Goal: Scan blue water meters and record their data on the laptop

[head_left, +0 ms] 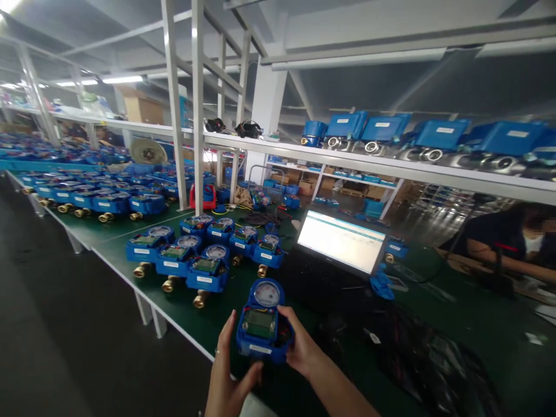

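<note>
A blue water meter (259,323) with a round dial and an exposed display on a green circuit board is in front of me at the table's edge. My right hand (304,347) grips its right side, thumb near the dial and the other fingers partly hidden. Spread around the left front corner of the meter is my left hand (230,362), fingers stretched and thumb apart; whether it touches the housing I cannot tell. Just beyond stand several similar blue water meters (207,272) with brass pipe ends.
An open laptop (343,240) with a lit screen stands right of the meters. Black plastic bags (434,359) lie at the right front. Overhead, a shelf (391,165) carries blue-boxed metal meters. Another person (512,243) sits across the table. Many more meters (108,200) fill the left.
</note>
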`<state>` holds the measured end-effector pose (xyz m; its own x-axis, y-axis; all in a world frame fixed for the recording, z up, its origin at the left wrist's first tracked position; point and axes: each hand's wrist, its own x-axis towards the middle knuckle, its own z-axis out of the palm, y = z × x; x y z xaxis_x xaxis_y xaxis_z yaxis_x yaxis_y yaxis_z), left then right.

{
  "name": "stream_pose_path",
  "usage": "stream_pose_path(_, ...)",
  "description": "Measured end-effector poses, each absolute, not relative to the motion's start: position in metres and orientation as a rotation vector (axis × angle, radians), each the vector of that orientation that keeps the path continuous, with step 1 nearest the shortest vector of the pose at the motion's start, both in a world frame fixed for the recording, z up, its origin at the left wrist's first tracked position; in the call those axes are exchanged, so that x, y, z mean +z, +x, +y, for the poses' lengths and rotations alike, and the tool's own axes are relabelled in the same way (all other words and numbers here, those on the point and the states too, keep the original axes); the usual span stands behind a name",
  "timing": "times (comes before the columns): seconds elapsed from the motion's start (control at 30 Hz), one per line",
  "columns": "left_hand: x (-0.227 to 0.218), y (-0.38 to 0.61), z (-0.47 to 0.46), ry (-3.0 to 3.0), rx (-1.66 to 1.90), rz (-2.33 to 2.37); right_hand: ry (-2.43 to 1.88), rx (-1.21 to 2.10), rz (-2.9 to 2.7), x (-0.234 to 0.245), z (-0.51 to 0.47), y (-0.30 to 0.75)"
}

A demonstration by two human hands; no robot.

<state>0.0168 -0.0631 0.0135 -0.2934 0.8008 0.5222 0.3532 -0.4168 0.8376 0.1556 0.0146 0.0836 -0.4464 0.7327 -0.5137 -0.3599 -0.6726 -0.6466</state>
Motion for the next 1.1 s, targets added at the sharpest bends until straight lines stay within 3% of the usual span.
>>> stream_pose_path(0.2,-0.002,-0.028,-0.034,1.524,1.65,1.461,-1.06,2.252,-0.905,0.071,0.066,0.124)
stream_pose_path(0.37,-0.002,-0.033,-0.003,1.468,1.618,1.542,-1.148,2.117,-1.025,0.071,0.109,0.12)
stream_pose_path(0.67,0.002,-0.044,0.005,1.425,1.449,1.771,-1.12,1.127,-1.233,0.092,0.057,0.197)
stream_pose_path(0.8,0.01,-0.045,0.007,1.492,1.423,1.733,-1.402,0.169,-1.526,0.089,0.019,0.306)
stream_pose_path(0.87,0.016,-0.042,0.009,1.529,1.408,1.693,-1.659,-0.124,-1.526,0.073,0.005,0.36)
stream_pose_path(0.97,0.022,-0.037,0.014,1.522,1.44,1.656,-1.982,-0.291,-1.521,0.042,-0.01,0.416)
stream_pose_path(1.1,0.024,-0.031,0.018,1.376,1.476,1.631,-2.14,-0.157,-1.578,0.011,-0.019,0.439)
